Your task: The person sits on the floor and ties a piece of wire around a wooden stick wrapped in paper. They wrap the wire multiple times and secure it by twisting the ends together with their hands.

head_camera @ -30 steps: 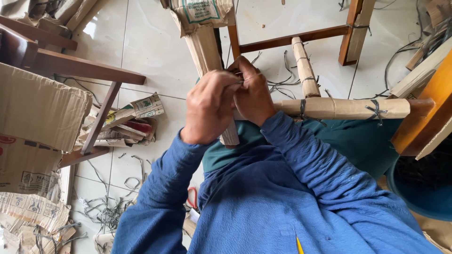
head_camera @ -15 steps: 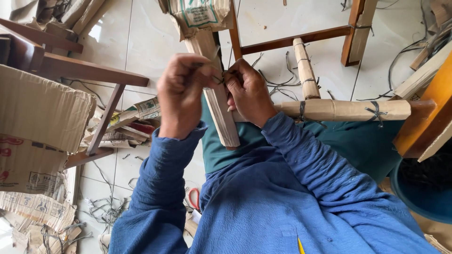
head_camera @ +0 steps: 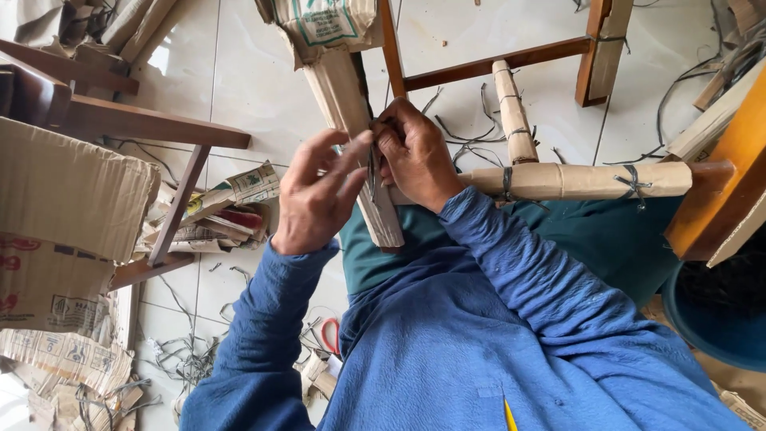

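Both grips (head_camera: 375,164) against wrapped leg (head_camera: 351,104)

- I see a tan cardboard-wrapped chair leg (head_camera: 355,136), its wrap plain with green print at the top.
- My sleeves (head_camera: 511,263) are blue.
- The floor tiles (head_camera: 239,72) are glossy white.
- The chair frame (head_camera: 495,60) is reddish-brown wood.
- Scissors (head_camera: 329,335) have red handles.
- The bucket (head_camera: 710,319) is blue.

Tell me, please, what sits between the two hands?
In the head view, a dark cord on the cardboard-wrapped wooden leg lies between left hand and right hand.
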